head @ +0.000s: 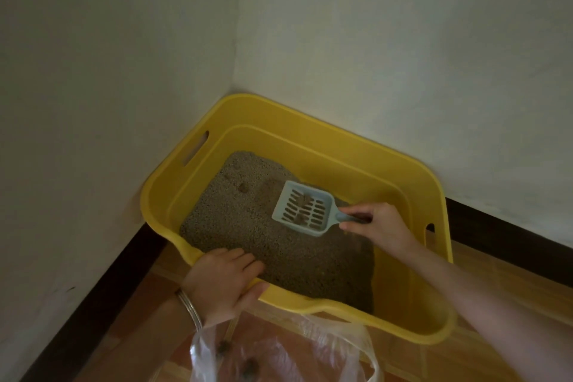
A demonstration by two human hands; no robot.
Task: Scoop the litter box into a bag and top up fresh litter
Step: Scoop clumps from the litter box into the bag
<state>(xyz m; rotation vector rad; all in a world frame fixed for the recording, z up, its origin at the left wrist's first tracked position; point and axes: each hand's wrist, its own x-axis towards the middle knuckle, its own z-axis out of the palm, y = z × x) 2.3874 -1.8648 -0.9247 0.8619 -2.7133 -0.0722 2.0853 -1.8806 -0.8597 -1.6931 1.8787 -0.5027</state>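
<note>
- Fingers (356, 210) of the right hand (379, 226) pinch the handle of the pale blue scoop (302, 208). They hold it about level just above the litter (273, 245), probably so that loose grains sift through the slots while a few dark clumps (302, 200) stay in it.
- Left hand (221, 279) clamps the near rim of the yellow litter box (341, 158), fingers curled inside and thumb outside, apparently to steady it.
- Clear plastic bag (279, 353) lies open just in front of the box, below the left wrist, with some clumps inside. Whether that hand also holds its edge I cannot tell.
- Litter box sits tight in a corner between white walls (403, 40), on a wooden floor (139, 350) edged with dark skirting (511, 229).
- Near rim stands between scoop and bag, so the load must be lifted over it.
</note>
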